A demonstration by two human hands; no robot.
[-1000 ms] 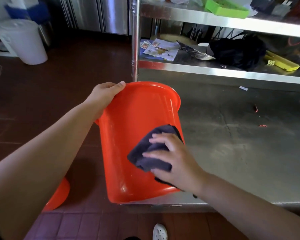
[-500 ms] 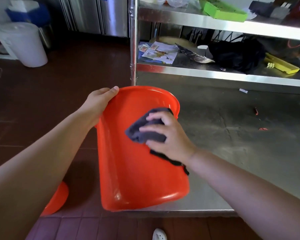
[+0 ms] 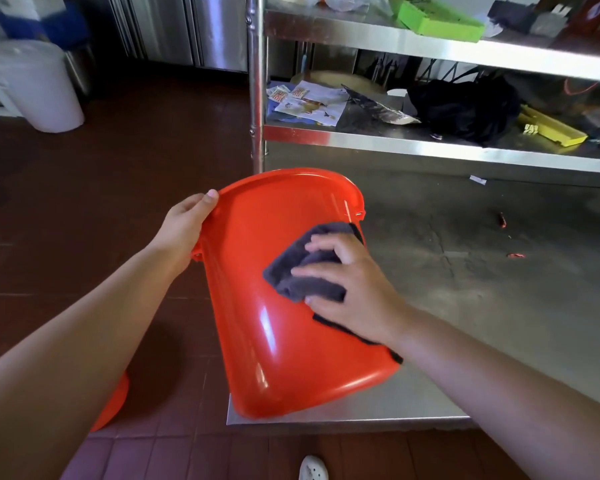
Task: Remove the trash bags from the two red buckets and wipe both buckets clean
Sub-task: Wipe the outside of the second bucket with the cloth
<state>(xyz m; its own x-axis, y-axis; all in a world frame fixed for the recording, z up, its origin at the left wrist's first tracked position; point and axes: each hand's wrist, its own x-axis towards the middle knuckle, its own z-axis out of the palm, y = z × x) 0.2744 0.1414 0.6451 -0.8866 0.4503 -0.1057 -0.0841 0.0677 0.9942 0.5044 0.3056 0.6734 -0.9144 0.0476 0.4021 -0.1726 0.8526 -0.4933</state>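
My right hand (image 3: 354, 289) lies flat on a folded dark grey cloth (image 3: 305, 271), fingers (image 3: 321, 270) spread and nearly straight, pressing it against the outer wall of the glossy red plastic bucket (image 3: 278, 334); the cloth shows from under my fingertips toward 10 o'clock. My left hand (image 3: 184, 226) grips the bucket's rim at about 9 o'clock from the cloth, thumb hooked over the edge; its fingers are hidden behind the wall.

I judge this to be the wiping step on the first bucket, outside surface. No trash bag shows on it. The next move calls for steady pressure while my left hand turns the bucket to bring an unwiped patch under the cloth.

The bucket leans tipped, its base at 6 o'clock on the near corner of the scuffed steel worktop (image 3: 482, 289). A second red bucket (image 3: 113, 407) peeks out at 8 o'clock, low on the brown tiled floor (image 3: 94, 209).
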